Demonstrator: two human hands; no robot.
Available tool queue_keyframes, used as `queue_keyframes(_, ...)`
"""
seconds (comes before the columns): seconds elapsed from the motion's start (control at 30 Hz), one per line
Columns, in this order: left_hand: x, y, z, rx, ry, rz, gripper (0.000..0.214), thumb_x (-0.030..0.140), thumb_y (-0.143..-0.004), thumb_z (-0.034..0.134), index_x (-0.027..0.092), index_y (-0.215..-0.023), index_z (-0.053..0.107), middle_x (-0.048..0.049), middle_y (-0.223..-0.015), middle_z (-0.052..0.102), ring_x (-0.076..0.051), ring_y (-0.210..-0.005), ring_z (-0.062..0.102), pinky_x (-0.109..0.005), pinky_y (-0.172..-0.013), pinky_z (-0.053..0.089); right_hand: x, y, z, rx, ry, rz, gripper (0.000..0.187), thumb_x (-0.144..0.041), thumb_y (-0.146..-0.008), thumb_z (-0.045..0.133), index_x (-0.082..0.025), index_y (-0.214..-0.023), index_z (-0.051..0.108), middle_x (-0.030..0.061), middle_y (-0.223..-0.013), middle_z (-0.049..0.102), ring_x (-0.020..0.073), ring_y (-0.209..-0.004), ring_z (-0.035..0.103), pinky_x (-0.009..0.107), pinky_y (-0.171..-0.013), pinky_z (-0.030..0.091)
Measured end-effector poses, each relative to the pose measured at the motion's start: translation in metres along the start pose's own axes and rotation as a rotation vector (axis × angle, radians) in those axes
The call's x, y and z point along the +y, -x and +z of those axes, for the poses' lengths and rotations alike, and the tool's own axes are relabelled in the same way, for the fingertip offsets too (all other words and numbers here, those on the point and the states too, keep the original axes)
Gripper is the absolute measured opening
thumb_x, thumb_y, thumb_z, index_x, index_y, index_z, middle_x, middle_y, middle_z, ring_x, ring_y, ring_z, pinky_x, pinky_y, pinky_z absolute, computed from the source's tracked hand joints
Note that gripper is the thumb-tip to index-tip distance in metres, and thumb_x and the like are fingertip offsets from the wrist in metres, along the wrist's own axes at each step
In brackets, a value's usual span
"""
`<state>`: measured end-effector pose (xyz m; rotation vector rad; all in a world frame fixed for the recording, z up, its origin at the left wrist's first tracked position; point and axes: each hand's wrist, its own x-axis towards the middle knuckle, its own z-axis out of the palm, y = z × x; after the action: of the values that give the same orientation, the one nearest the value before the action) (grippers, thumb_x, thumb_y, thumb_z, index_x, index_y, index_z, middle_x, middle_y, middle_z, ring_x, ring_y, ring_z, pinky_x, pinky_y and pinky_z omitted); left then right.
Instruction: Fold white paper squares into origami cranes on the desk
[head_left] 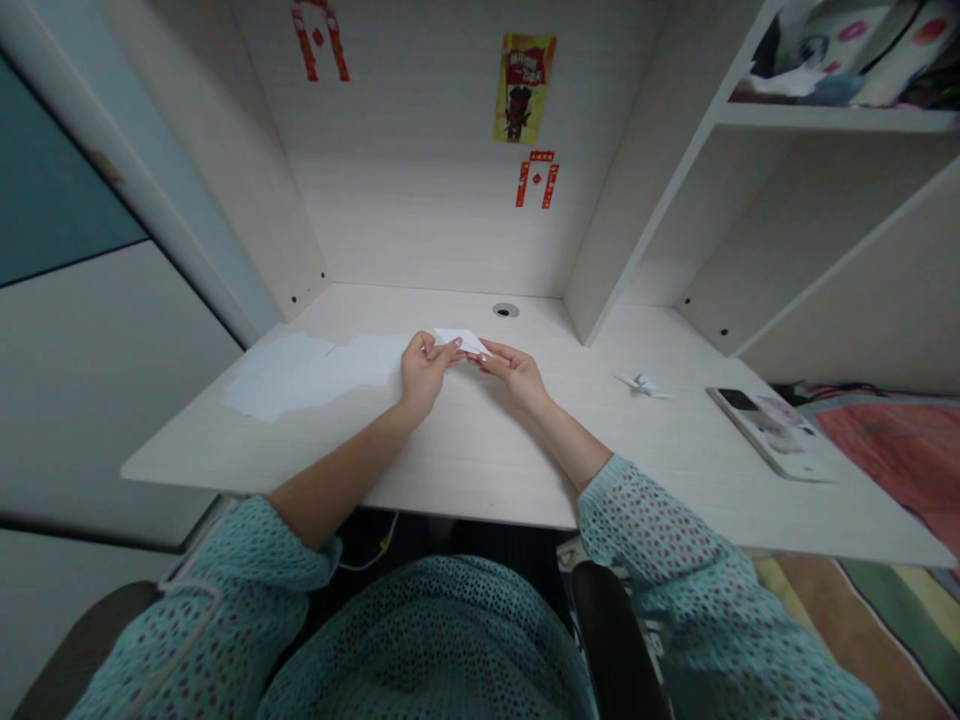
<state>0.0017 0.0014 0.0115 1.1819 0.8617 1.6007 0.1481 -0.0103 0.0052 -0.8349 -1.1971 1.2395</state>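
Both my hands meet over the middle of the pale wooden desk [480, 460]. A small folded piece of white paper [461, 340] is held between them. My left hand [424, 368] pinches its left side with curled fingers. My right hand [511, 368] pinches its right side with thumb and fingertips. Flat white paper sheets [315, 372] lie on the desk just left of my left hand.
A small folded white paper figure [643, 384] lies to the right of my hands. Further right a phone [772, 432] rests near the desk's edge. A round cable hole [505, 310] sits at the back. Shelves [832, 118] rise on the right, and stickers [523, 88] hang on the back wall.
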Motion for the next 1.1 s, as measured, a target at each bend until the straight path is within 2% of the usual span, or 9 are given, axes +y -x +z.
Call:
queue_keyframes(0.13, -0.0023, 0.0005, -0.0004, -0.001, -0.009, -0.003, 0.046, 0.039, -0.063, 0.076, 0.021, -0.072, 0.034, 0.0042, -0.063, 0.063, -0.014, -0.064, 0.068, -0.025, -0.065, 0.053, 0.0009, -0.0001, -0.0003, 0.006, 0.028, -0.001, 0.044, -0.040, -0.061, 0.074, -0.021, -0.100, 0.070, 0.0052, -0.089, 0.073, 0.0183, -0.086, 0.065, 0.031, -0.082, 0.047)
queue_keyframes(0.23, -0.0025, 0.0028, -0.0003, -0.017, -0.010, -0.003, 0.043, 0.041, -0.065, 0.074, 0.021, -0.081, 0.039, 0.0012, -0.070, 0.067, -0.015, -0.067, 0.068, -0.026, -0.069, 0.053, 0.0028, -0.0001, -0.0007, 0.040, 0.050, -0.004, 0.044, -0.041, -0.061, 0.074, -0.021, -0.100, 0.069, 0.0047, -0.087, 0.073, 0.0181, -0.084, 0.066, 0.031, -0.080, 0.047)
queue_keyframes(0.37, -0.0033, 0.0047, -0.0007, -0.055, -0.016, 0.022, 0.047, 0.034, -0.063, 0.076, 0.022, -0.087, 0.038, 0.0015, -0.070, 0.069, -0.015, -0.070, 0.068, -0.026, -0.071, 0.051, 0.0069, -0.0009, -0.0012, 0.074, 0.041, -0.006, 0.044, -0.041, -0.061, 0.074, -0.021, -0.100, 0.069, 0.0046, -0.088, 0.073, 0.0179, -0.080, 0.067, 0.030, -0.076, 0.048)
queue_keyframes(0.57, -0.0032, 0.0043, -0.0011, -0.026, -0.068, 0.021, 0.051, 0.029, -0.057, 0.078, 0.023, -0.084, 0.035, 0.0014, -0.070, 0.069, -0.014, -0.066, 0.067, -0.024, -0.068, 0.049, 0.0097, -0.0004, 0.0007, 0.069, 0.061, -0.018, 0.042, -0.043, -0.062, 0.073, -0.021, -0.097, 0.070, 0.0041, -0.089, 0.073, 0.0184, -0.081, 0.067, 0.030, -0.077, 0.048)
queue_keyframes(0.8, -0.0019, -0.0007, -0.0035, -0.034, -0.066, -0.115, 0.051, 0.029, -0.055, 0.080, 0.022, -0.083, 0.037, 0.0023, -0.065, 0.069, -0.013, -0.058, 0.064, -0.021, -0.059, 0.045, 0.0060, 0.0000, -0.0007, 0.067, 0.087, -0.012, 0.042, -0.041, -0.060, 0.074, -0.021, -0.097, 0.070, 0.0054, -0.087, 0.073, 0.0198, -0.084, 0.066, 0.031, -0.074, 0.047)
queue_keyframes(0.93, -0.0034, -0.0033, -0.0044, -0.018, -0.011, -0.183, 0.049, 0.029, -0.056, 0.079, 0.021, -0.085, 0.040, -0.0013, -0.070, 0.070, -0.015, -0.066, 0.067, -0.024, -0.066, 0.048, 0.0049, -0.0003, -0.0019, 0.067, 0.077, 0.024, 0.041, -0.039, -0.060, 0.073, -0.021, -0.096, 0.070, 0.0055, -0.083, 0.073, 0.0191, -0.081, 0.066, 0.029, -0.070, 0.046)
queue_keyframes(1.1, -0.0074, -0.0051, -0.0072, -0.051, 0.016, -0.114, 0.047, 0.028, -0.059, 0.077, 0.022, -0.080, 0.036, 0.0002, -0.068, 0.069, -0.014, -0.066, 0.066, -0.024, -0.069, 0.048, 0.0056, 0.0013, -0.0016, 0.055, 0.081, 0.062, 0.041, -0.039, -0.061, 0.073, -0.020, -0.097, 0.070, 0.0057, -0.084, 0.073, 0.0182, -0.080, 0.066, 0.027, -0.068, 0.045)
